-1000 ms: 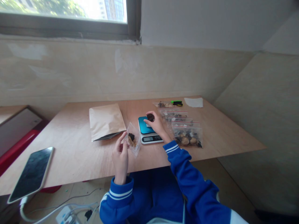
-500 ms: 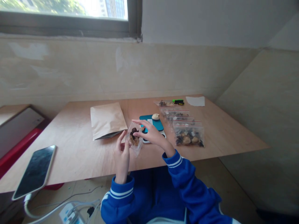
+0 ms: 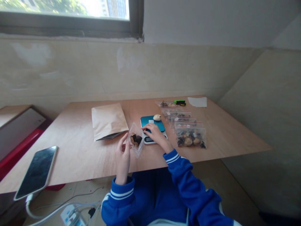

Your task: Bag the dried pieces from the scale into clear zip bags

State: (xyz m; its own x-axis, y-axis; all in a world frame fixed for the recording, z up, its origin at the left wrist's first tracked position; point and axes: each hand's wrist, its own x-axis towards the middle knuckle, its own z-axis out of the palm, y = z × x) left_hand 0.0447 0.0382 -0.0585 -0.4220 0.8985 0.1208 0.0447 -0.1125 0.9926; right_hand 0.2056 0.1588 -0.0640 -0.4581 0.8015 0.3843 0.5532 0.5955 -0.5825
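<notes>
My left hand [image 3: 122,153] has thumb and fingers closed on the left edge of a small clear plastic bag [image 3: 137,151]. Dark and light brown dried pieces [image 3: 135,140] lie inside the bag, which stands open at the top. Over the left side of a kitchen scale [image 3: 160,127] with a teal top and white front, my right hand [image 3: 154,132] has its fingertips pinched together. What they grip there is too small to make out. A pale dried piece [image 3: 157,117] rests at the back of the scale. The scale's display is partly covered by my right hand.
A brown paper pouch [image 3: 109,121] lies left of the bag, its mouth toward me. Several filled zip bags [image 3: 191,138] overlap on the right. Behind them are a green-and-black tool [image 3: 180,102] and white paper [image 3: 197,102]. A plugged-in phone [image 3: 36,172] lies front left.
My right hand has moved from above the plastic bag to the left part of the scale, lower and closer in. The dried pieces in the bag have shifted. My left hand stays put.
</notes>
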